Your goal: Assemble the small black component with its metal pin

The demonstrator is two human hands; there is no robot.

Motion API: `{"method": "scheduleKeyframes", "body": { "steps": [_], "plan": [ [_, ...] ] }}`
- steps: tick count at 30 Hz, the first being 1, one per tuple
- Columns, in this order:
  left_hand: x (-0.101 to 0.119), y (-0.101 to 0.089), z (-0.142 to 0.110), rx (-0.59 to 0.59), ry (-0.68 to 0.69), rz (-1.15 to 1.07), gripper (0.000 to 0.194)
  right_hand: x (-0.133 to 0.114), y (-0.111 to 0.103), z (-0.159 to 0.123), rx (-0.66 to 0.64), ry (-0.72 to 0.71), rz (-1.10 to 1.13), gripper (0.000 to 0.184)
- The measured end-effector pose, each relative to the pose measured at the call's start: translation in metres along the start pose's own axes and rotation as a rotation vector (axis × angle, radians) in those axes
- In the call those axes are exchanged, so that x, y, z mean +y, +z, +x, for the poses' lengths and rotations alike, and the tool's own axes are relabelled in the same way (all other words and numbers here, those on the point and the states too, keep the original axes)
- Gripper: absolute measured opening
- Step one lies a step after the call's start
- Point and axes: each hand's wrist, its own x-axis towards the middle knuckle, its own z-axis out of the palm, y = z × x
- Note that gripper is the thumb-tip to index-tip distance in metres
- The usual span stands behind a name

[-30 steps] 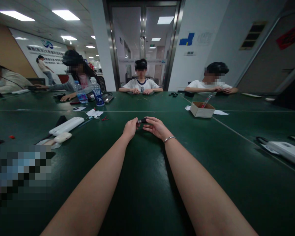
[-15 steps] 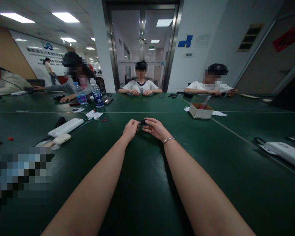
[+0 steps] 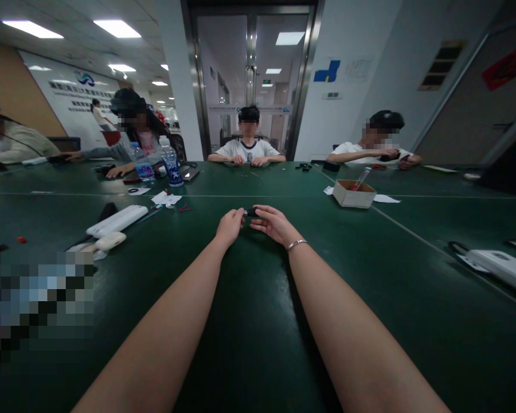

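Observation:
Ahead of me, over the green table (image 3: 258, 298), my two hands meet at a small black object with a silvery end (image 3: 251, 212). Its exact kind is too small to make out. My left hand (image 3: 231, 225) is closed, its thumb and forefinger pinching the silvery end. From the other side, my right hand (image 3: 274, 223), with a bracelet at the wrist, grips the black end between thumb and forefinger. The lower fingers of that hand are loosely spread beneath it.
Left of my arms lie a white power strip (image 3: 117, 221) and a pale rounded gadget (image 3: 110, 241). Two bottles (image 3: 170, 162) stand beyond them. At the right are an open cardboard box (image 3: 353, 196) and another power strip (image 3: 505, 268). Several people sit around the table.
My hands keep their hold on the small black object, almost unmoved. Slightly more of its silvery end shows. The person at the right has raised one hand.

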Motion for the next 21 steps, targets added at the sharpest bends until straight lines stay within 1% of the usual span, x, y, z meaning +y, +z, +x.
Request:
{"method": "scheduleKeyframes", "body": {
  "steps": [2, 6, 7, 10, 11, 15, 16, 19, 21],
  "plan": [
    [-0.0013, 0.0005, 0.0012, 0.008, 0.001, -0.044, 0.034, 0.0002, 0.0, 0.0003, 0.003, -0.005, 0.004, 0.016],
    [-0.0025, 0.0011, 0.002, -0.019, -0.001, 0.004, 0.048, 0.0005, 0.0001, 0.0003, 0.001, 0.0, 0.012, 0.015],
    [-0.002, 0.001, 0.0014, -0.027, 0.011, 0.015, 0.048, 0.0005, 0.0002, 0.0003, 0.003, 0.002, 0.013, 0.015],
    [0.0007, 0.0005, -0.0007, -0.029, 0.027, -0.033, 0.033, 0.0003, 0.0002, 0.0005, 0.009, 0.002, 0.006, 0.016],
    [0.0014, 0.0004, -0.0011, -0.031, 0.016, -0.051, 0.031, 0.0003, 0.0002, 0.0005, 0.009, 0.001, 0.003, 0.016],
    [0.0015, 0.0005, -0.0012, -0.053, 0.001, -0.032, 0.044, 0.0003, 0.0003, 0.0007, 0.009, 0.007, 0.001, 0.015],
    [0.0013, 0.0006, -0.0013, -0.057, 0.011, -0.031, 0.044, 0.0004, 0.0004, 0.0007, 0.01, 0.008, 0.004, 0.015],
    [0.0012, 0.0003, -0.0021, -0.046, 0.025, -0.065, 0.032, 0.0006, 0.0006, 0.0007, 0.012, 0.002, 0.012, 0.015],
    [0.0014, 0.0, -0.0026, -0.04, 0.008, -0.068, 0.034, 0.0006, 0.0008, 0.0006, 0.011, 0.001, 0.011, 0.015]
  ]
}}
